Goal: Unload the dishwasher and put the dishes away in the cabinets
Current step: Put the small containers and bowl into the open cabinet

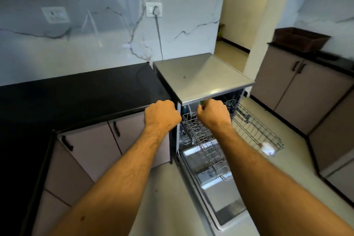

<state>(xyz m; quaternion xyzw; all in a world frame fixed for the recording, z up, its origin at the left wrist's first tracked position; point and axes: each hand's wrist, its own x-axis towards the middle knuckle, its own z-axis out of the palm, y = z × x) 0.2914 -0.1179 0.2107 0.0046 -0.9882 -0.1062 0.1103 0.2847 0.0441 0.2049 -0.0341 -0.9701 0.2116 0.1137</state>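
The dishwasher [203, 76] stands open with its door [224, 205] folded down to the floor. A wire rack [254, 126] is pulled out over the door. In the rack's front right corner lies a small white item [268, 148]. My right hand [213, 115] is over the rack's back part, just under the dishwasher's top edge, with fingers curled round a small green thing [202, 102] that mostly stays hidden. Curled into a fist, my left hand [162, 116] sits by the dishwasher's left side at the counter's edge, and nothing shows in it. A dark rounded item [185, 109] sits deep inside.
A black countertop [76, 94] runs to the left, with beige cabinet doors [92, 151] below it. More cabinets [298, 90] stand at the right under a counter holding a brown basket [300, 39]. A cord hangs from a wall socket [153, 9] behind the dishwasher.
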